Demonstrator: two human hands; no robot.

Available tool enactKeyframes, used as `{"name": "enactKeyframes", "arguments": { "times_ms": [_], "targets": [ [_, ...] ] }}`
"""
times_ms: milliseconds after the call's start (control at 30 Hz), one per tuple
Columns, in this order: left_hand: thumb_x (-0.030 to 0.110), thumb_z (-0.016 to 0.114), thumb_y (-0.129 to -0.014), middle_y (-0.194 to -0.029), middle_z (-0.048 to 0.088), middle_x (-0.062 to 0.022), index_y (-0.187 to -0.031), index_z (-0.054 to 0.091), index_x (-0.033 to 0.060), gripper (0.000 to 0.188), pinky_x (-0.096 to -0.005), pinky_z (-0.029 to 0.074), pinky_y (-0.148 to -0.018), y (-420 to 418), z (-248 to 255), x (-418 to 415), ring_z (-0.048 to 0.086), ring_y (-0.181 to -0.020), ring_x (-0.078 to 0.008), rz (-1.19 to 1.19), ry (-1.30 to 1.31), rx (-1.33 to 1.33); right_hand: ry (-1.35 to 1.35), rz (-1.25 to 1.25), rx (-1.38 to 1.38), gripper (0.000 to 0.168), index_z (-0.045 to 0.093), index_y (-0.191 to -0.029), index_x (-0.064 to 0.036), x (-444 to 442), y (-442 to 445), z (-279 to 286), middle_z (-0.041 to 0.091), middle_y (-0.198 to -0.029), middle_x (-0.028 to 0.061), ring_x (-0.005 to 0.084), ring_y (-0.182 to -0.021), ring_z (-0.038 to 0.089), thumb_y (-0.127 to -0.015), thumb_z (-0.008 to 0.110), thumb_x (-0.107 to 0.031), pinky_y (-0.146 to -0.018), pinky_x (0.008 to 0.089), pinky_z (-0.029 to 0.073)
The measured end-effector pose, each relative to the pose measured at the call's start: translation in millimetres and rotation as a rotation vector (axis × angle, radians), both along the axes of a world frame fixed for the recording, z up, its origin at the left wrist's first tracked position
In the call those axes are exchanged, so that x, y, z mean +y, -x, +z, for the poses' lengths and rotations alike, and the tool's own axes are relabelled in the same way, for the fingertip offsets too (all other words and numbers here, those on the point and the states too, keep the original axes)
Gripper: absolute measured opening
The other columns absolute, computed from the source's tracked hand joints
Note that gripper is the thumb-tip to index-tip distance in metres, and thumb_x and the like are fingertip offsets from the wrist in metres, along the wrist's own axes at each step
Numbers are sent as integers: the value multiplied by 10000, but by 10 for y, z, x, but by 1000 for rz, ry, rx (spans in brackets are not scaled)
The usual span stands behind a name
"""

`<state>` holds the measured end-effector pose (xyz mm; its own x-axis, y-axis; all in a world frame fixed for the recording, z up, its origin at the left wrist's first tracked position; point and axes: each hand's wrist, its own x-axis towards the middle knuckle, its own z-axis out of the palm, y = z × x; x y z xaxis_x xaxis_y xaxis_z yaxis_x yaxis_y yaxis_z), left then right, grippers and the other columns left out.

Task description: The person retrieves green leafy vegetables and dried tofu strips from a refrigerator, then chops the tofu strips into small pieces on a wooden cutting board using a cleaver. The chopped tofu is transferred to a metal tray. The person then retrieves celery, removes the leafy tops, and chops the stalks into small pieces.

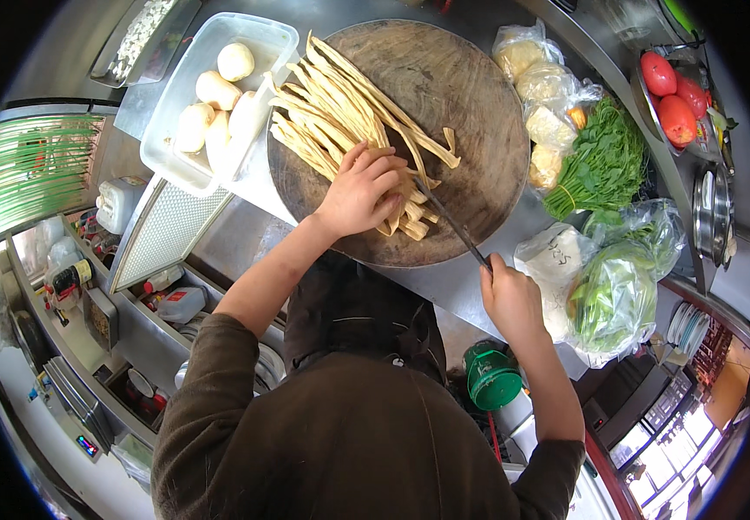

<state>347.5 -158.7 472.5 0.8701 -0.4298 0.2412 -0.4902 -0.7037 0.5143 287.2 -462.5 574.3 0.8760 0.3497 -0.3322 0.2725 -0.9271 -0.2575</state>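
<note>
A bundle of long, pale yellow strips, which look like dried tofu skin sticks (342, 97), lies on a round wooden chopping block (472, 104). My left hand (363, 188) presses on the lower part of the bundle, fingers bent over it. In my right hand (515, 296) is the handle of a knife (453, 224), seen nearly edge-on. Its far end meets the strips just right of my left hand. Several short ends of the strips lie below the blade, near the block's front edge. Two longer strips stick out to the right on the block.
Left of the block stands a plastic tub (154, 140) with peeled, pale root vegetables (217, 90). To the right are bagged foods (544, 81), a bunch of leafy greens (599, 156) and bagged greens (615, 299). Tomatoes (677, 127) sit in a bowl farther right. A green bucket (495, 383) stands below the counter.
</note>
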Motion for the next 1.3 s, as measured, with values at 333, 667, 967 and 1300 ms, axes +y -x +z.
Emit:
{"name": "enactKeyframes", "arguments": {
  "times_ms": [333,667,967,1300],
  "targets": [
    [210,702,-852,-1145,615,-60,-1048,643,110,227,-513,270,-1148,94,0,148,520,-1234,-292,-7,71,-13,-301,-440,127,181,618,-944,-27,-148,66,3,624,-652,197,402,-627,648,-975,604,-205,-552,475,467],
    [166,651,-837,-1192,609,-61,-1035,636,100,210,-511,271,-1137,80,-21,66,502,-1240,-298,60,88,-2,-183,-87,-76,156,630,-963,-57,46,21,168,674,-716,146,354,-614,671,-960,633,-213,-553,444,528],
    [172,538,-822,-1375,566,-71,-1146,633,84,350,-535,197,-1204,-11,-38,29,427,-1351,-313,53,-8,38,-73,2,-44,187,626,-952,-41,62,-139,90,680,-722,170,373,-617,672,-958,624,-229,-561,463,535],
    [97,662,-778,-1091,611,-33,-1077,705,129,304,-497,285,-1142,-204,-77,-119,525,-1124,-277,191,4,-2,-87,-43,-29,185,630,-949,-38,57,-197,146,681,-722,169,371,-633,672,-967,613,-222,-570,468,528]
  ]
}}
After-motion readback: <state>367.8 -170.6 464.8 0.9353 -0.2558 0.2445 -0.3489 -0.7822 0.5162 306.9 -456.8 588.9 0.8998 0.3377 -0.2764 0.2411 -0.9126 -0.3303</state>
